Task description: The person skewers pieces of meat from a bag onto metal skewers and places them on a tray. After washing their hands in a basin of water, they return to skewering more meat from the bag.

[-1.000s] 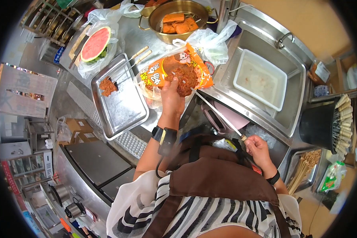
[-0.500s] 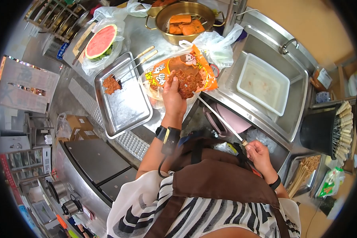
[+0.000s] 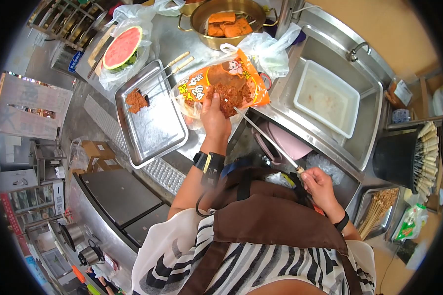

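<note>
A floppy piece of red marinated meat is pinched in my left hand, thumb on top, over an orange printed plastic bag. My right hand grips the wooden handle of a long metal skewer. The skewer slants up to the left, and its tip end meets the meat's lower right edge beside my left fingers. To the left lies a steel tray holding a clump of the same red meat on metal skewers, whose wooden handles rest over the tray's right rim.
A brass pot with orange blocks stands at the back, near a cut watermelon in plastic. On the right, a white tub sits in the steel sink. Beyond are a black bucket of skewers and a tray of thin sticks.
My right hand has shifted slightly up and left with the skewer. The meat in my left hand has also moved a little left, with the skewer's end still at its edge.
</note>
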A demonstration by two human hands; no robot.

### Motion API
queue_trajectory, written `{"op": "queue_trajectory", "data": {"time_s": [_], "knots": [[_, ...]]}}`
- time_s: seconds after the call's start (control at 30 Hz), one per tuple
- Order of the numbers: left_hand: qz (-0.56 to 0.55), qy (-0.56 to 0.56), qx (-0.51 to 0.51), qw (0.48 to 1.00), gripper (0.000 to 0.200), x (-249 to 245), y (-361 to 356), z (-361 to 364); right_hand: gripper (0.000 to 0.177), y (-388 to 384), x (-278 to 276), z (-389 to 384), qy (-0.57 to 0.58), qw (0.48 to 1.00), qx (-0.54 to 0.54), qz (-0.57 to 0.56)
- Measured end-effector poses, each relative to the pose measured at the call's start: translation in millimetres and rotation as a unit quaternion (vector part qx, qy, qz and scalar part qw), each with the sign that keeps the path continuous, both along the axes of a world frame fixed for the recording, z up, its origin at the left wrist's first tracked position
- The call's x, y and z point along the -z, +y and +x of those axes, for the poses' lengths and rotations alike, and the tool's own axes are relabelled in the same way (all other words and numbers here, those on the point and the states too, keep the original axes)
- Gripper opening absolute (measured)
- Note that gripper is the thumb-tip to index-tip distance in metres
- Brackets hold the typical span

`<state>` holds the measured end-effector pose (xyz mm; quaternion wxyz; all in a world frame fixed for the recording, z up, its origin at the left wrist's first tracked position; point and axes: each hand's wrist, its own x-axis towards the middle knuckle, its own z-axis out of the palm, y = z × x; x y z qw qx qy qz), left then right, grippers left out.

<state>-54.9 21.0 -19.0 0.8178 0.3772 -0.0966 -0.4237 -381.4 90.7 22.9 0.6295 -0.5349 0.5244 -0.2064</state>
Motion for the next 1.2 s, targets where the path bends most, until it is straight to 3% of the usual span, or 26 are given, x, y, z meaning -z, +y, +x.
{"op": "queue_trajectory", "data": {"time_s": [0.33, 0.73, 0.87, 1.0, 1.1, 1.2], "knots": [[-0.006, 0.019, -0.011, 1.0, 0.026, -9.8, 12.9, -4.2, 0.014, -14.2, -3.3, 16.6, 0.0, 1.0, -0.02, -0.016], [0.03, 0.027, -0.161, 0.986, 0.032, -12.3, 91.1, 77.5, 0.013, -60.9, -3.7, 103.2, -0.021, 0.98, -0.199, 0.004], [0.046, 0.058, -0.209, 0.975, 0.03, -1.6, 111.5, 140.5, 0.014, -83.1, -6.6, 179.3, -0.014, 0.962, -0.25, -0.107], [0.008, 0.105, -0.269, 0.957, 0.029, 27.7, 112.2, 218.1, 0.016, -107.2, -31.9, 276.1, 0.054, 0.91, -0.32, -0.256], [-0.014, 0.134, -0.299, 0.945, 0.027, 53.9, 108.0, 268.5, 0.02, -122.6, -45.7, 346.2, 0.118, 0.834, -0.367, -0.395], [-0.027, 0.168, -0.315, 0.934, 0.025, 90.1, 103.9, 306.5, 0.023, -139.6, -39.2, 403.1, 0.166, 0.783, -0.385, -0.459]]}}
